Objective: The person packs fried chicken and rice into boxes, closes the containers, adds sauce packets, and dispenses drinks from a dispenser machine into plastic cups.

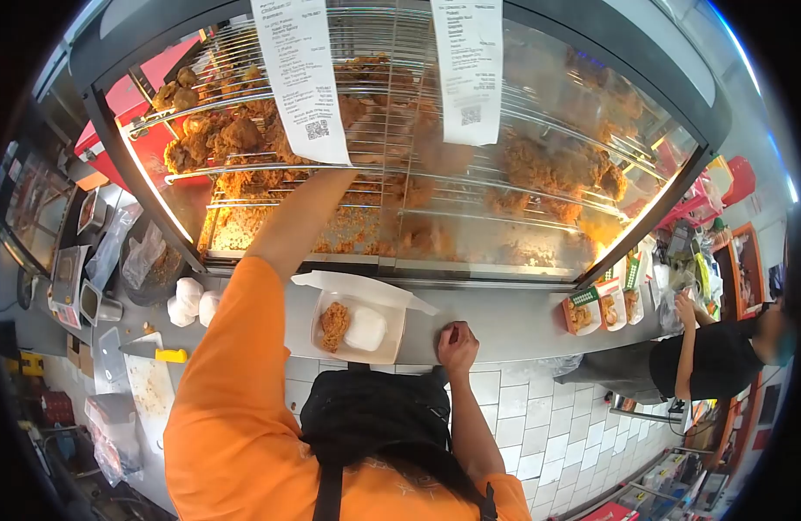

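Note:
My left arm reaches up into the lit glass cabinet (383,260), and a hanging receipt (300,95) and the wire racks hide my left hand. Around it on the racks lies fried chicken (240,135) in many pieces. My right hand (457,346) rests on the steel counter (513,317) with its fingers curled into a fist and nothing visible in them. Left of that hand sits an open paper box (385,348), its lid folded back toward the cabinet. Inside the box are a piece of fried chicken (334,326) and a white wrapped portion (365,329), side by side.
A second receipt (470,74) hangs from the cabinet top. White wrapped bundles (186,301) sit on the counter at left, near a yellow-handled knife (171,355). Filled food boxes (580,314) stand at right. A person in a black shirt (708,356) stands farther right.

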{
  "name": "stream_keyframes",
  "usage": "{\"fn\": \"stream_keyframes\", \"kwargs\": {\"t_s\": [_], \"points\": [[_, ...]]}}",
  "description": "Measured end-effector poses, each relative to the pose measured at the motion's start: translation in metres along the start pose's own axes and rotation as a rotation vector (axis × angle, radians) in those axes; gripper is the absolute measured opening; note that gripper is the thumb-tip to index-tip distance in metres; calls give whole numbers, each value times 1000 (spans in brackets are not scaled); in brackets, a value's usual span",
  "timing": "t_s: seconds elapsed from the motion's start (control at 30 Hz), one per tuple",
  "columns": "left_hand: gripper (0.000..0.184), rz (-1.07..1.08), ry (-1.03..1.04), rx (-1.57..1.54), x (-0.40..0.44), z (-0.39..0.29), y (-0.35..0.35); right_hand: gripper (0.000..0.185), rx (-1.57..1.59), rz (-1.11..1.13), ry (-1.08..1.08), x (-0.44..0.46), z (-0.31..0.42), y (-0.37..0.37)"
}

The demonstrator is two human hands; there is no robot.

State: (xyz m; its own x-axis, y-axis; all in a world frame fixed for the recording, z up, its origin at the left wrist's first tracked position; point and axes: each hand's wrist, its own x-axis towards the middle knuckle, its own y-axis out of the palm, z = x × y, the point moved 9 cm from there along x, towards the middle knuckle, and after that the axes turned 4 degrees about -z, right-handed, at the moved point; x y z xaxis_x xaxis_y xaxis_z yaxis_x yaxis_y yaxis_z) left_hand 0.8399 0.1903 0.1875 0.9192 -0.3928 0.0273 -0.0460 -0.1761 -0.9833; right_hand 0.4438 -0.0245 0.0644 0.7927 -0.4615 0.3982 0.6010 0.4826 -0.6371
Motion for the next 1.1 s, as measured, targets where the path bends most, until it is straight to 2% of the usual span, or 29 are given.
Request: {"fn": "stream_keyframes", "kwargs": {"t_s": [0.3, 0.43, 0.57, 0.8, 0.93, 1.1], "points": [[57, 0, 75, 57, -25, -11, 1, 7, 12, 1, 36, -2, -8, 5], [57, 0, 103, 80, -5, -20, 9, 5, 20, -23, 4, -1, -2, 1], [57, 6, 129, 130, 31, -37, 23, 6, 31, -16, 107, -3, -9, -1], [57, 19, 145, 198, 85, -54, 40, 6, 39, -53, 164, -6, -13, -2], [57, 16, 168, 233, 70, -52, 29, 6, 34, -52, 182, -6, -15, -2], [57, -11, 211, 332, 4, -44, 10, 6, 49, -57, 152, -4, -12, -3]]}}
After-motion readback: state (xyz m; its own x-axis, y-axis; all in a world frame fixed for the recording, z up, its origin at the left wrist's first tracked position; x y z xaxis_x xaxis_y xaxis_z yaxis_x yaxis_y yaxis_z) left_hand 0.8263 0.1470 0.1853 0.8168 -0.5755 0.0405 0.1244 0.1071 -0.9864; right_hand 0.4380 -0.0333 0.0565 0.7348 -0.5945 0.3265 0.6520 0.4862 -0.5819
